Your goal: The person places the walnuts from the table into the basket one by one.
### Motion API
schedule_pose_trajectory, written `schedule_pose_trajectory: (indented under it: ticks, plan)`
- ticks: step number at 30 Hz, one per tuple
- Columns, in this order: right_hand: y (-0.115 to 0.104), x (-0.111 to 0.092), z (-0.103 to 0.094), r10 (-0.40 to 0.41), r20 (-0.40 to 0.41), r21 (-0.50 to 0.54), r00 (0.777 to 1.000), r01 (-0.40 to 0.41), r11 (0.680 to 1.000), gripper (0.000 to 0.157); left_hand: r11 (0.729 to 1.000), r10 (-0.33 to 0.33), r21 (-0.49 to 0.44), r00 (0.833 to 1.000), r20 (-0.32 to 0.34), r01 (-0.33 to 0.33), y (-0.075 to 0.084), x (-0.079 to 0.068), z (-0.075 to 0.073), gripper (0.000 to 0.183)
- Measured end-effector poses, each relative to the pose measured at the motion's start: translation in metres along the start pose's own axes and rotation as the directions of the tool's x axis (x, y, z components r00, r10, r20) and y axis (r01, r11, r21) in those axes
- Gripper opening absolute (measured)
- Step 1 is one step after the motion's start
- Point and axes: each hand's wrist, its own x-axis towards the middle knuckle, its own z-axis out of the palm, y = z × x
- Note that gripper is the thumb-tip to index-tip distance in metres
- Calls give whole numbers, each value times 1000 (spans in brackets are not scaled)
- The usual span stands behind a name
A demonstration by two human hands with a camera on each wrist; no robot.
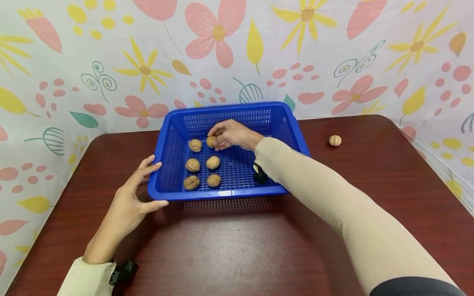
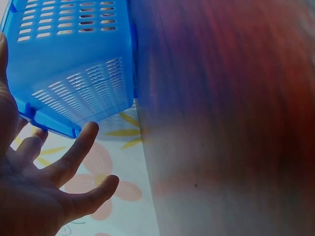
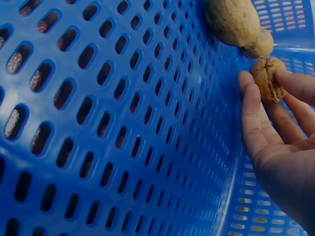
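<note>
My right hand reaches into a blue plastic basket and pinches a walnut between thumb and fingertips, near the basket's floor. In the right wrist view the held walnut shows its seam, with other walnuts beyond it. Several more walnuts lie in the basket's left half, lined up in two columns. At the basket's front left corner, my left hand touches the rim with fingers spread and the thumb along the front. The left wrist view shows its fingers stretched out beside the basket wall.
One lone walnut lies on the dark red wooden table, right of the basket. A flower-patterned cloth hangs behind the table. The basket's raised walls surround my right hand, and the right sleeve crosses its front right rim.
</note>
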Motion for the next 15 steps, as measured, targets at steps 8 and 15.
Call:
schedule_pose_trajectory:
  ticks: [8, 15]
  plan:
    - [1, 2, 0, 40, -2, -69, 999, -40, 997, 37, 1000, -9, 7, 1000, -4, 9, 1, -1, 0, 89]
    - [2, 1, -1, 45, -5, -135, 999, -45, 990, 36, 1000, -4, 14, 1000, -5, 4, 1, 0, 0, 89]
